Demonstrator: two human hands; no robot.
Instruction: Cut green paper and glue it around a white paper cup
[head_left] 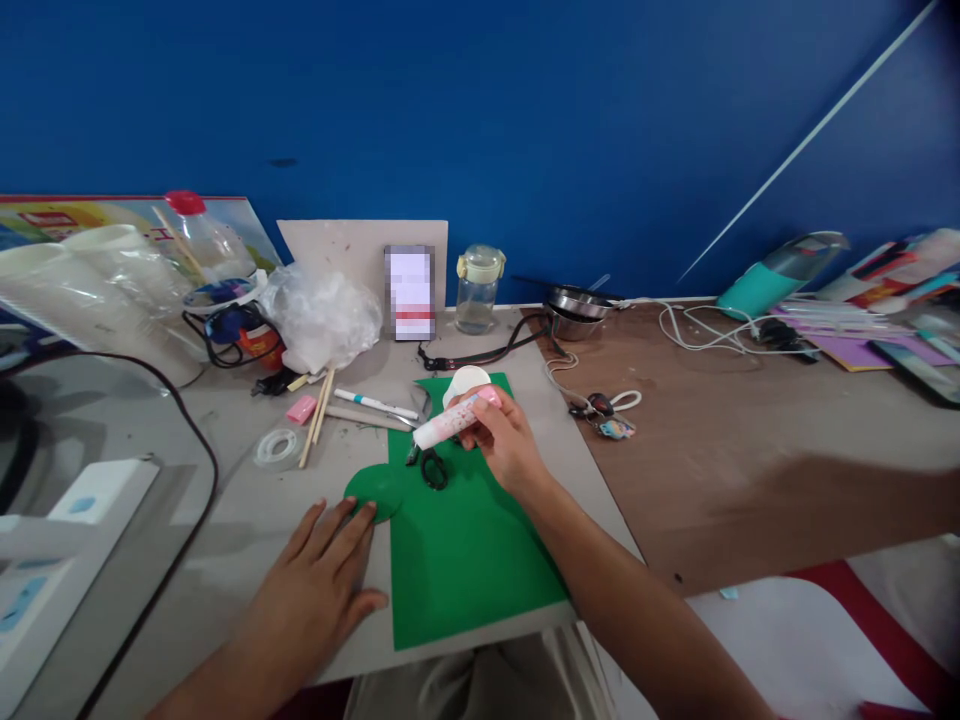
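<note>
My right hand (504, 438) is closed around a white and pink patterned glue stick (448, 424), held tilted above a large green sheet (472, 560). My left hand (324, 560) lies flat, fingers spread, its fingertips resting on a green paper circle (371, 488) beside the sheet's left edge. Black-handled scissors (433, 470) lie on the sheet under the glue stick. Partly hidden behind my right hand is a round white piece (463, 383) at the sheet's far end.
Wooden sticks (318, 420), a pink eraser (301, 409), a roll of clear tape (276, 448) and a marker (375, 403) lie left of the sheet. Behind stand a phone (410, 292) and a glass jar (478, 290). Keys (600, 408) and a teal bottle (776, 275) are to the right.
</note>
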